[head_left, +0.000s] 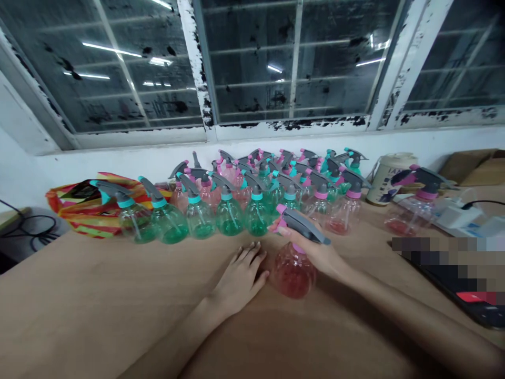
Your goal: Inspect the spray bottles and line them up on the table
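My right hand is wrapped round the neck and grey trigger head of a pink translucent spray bottle, which stands on the brown table in front of me. My left hand lies flat on the table just left of that bottle, fingers stretched out, holding nothing. Behind them stands a crowd of several green spray bottles and pink spray bottles with grey triggers, ranged along the wall.
A striped red-yellow bag lies at the back left beside a dark cable. At the right are a lone pink spray bottle, a cream jar, a white power adapter, cardboard boxes and a dark phone.
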Demonstrator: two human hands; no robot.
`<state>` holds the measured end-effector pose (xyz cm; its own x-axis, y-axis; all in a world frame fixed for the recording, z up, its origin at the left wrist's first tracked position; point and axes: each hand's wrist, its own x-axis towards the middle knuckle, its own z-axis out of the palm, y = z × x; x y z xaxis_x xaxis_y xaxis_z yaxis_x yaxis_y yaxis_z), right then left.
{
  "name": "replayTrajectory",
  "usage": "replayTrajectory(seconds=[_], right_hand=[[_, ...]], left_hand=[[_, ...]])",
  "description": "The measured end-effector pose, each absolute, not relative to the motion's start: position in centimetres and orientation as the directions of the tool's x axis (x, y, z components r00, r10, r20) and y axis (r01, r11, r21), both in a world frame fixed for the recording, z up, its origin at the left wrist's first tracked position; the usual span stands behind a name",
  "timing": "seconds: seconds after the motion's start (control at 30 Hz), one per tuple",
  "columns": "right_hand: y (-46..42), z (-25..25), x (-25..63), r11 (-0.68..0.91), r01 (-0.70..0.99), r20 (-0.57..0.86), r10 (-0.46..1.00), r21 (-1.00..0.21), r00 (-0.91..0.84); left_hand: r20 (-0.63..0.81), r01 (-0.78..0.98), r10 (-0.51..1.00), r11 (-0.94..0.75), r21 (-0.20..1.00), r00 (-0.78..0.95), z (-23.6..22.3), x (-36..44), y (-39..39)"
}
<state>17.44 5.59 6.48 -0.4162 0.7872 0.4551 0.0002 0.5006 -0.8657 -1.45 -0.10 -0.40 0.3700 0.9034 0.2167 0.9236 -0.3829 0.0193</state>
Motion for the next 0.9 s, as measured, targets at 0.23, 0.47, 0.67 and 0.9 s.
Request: replayTrajectory(seconds=[0.23,0.47,0.67,0.9], right_hand=[[5.7,6.2,17.6,0.483,0.008,0.436,0.797,-0.876,-0.418],[5.8,5.8,17.7,0.424,0.031,0.386,0.851,-0.905,-0.357],[5.5,6.1,18.6,0.425,0.075,0.376,0.859,-0.902,-0.348],[5.2,6.5,18.7,0.469,-0.012,0.440,0.819,-0.883,-0.369]], left_hand=[[0.210,0.923,0.902,-0.386,0.006,0.376,-0.1,-1.4,-0.1],[0.215,0.919,0.898,-0.394,0.003,0.384,-0.4,-1.6,0.0],[0.229,0.917,0.895,-0.398,0.020,0.384,-0.5,-1.7,0.0],[0.201,0.923,0.904,-0.386,0.010,0.376,0.0,-1.5,-0.2]])
